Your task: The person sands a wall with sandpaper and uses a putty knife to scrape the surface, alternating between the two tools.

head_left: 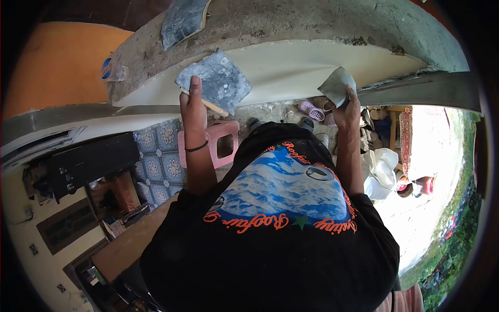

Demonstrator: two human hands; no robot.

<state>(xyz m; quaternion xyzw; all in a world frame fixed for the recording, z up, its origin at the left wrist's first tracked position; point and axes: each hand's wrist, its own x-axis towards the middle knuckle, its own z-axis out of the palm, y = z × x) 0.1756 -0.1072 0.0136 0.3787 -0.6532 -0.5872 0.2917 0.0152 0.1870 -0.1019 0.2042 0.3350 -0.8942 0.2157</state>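
Note:
My left hand point(195, 112), with a dark band on the wrist, grips a grey, paint-smeared board point(221, 80) that has a wooden strip point(210, 104) along its near edge; the thumb lies over it. On the right, my right hand point(348, 109) holds a thin grey sheet point(337, 86) by its lower corner. Both pieces are in front of a pale, smooth wall face point(280, 65) below a rough concrete ledge point(291, 21). The board and the sheet are well apart.
Another grey-smeared sheet point(183, 22) lies on the ledge, left of centre. A clear container point(115, 71) stands at its left end. Below are a pink plastic stool point(232, 130), purple clogs point(311, 111), other footwear and a white sack point(379, 169). Blue patterned tiles point(158, 161) show at left.

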